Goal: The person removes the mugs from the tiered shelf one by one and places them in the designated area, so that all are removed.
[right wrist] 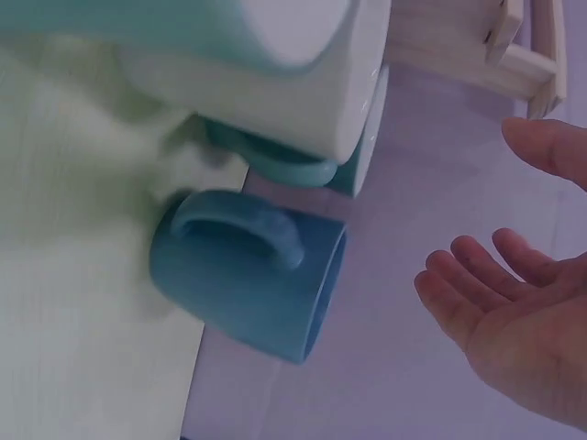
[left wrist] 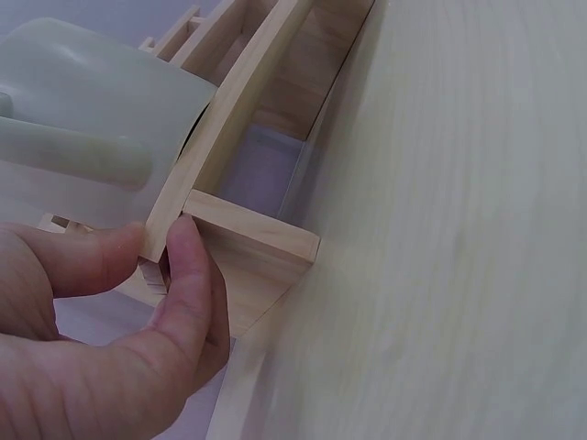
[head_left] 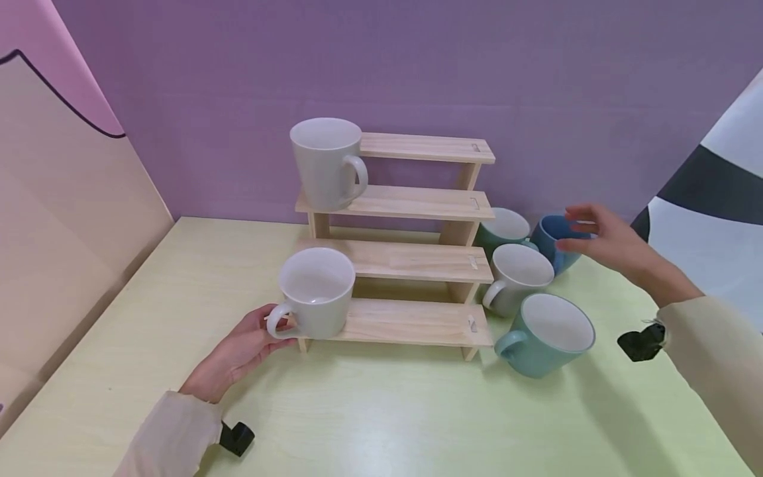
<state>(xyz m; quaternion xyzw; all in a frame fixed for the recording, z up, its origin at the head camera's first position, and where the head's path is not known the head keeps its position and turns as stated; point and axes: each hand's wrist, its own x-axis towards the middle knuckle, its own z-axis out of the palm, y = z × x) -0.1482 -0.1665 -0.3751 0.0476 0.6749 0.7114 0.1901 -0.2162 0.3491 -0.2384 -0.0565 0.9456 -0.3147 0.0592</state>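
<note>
Blue mug (head_left: 567, 263) stands upright on the pale table (head_left: 387, 404) at right of centre in the head view, its open rim up. My right hand (head_left: 610, 242) hangs beside and partly in front of it there, thumb held away from the fingers, nothing in my grasp; in the right wrist view I see a clear gap between my fingertips and the mug, with my fingers loosely bent and a little spread. My left hand (head_left: 247, 348), left of centre in the head view, pinches the left end of the lowest board of the wooden rack (head_left: 411, 322): in the left wrist view my thumb presses one face of it and my fingers the opposite face. Just above that grip, a white mug with its handle to the left (head_left: 318, 298) sits on the same board. Another white mug, handle to the right (head_left: 324, 172), stands on the second board from the top, in the upper middle of the frame. Near the blue one, right of the rack, stand a dark green mug (head_left: 490, 240) at the back, a grey-white mug (head_left: 509, 296) before it, and a light teal mug (head_left: 539, 348) nearest me. Purple cloth (head_left: 417, 66) fills the background.
</note>
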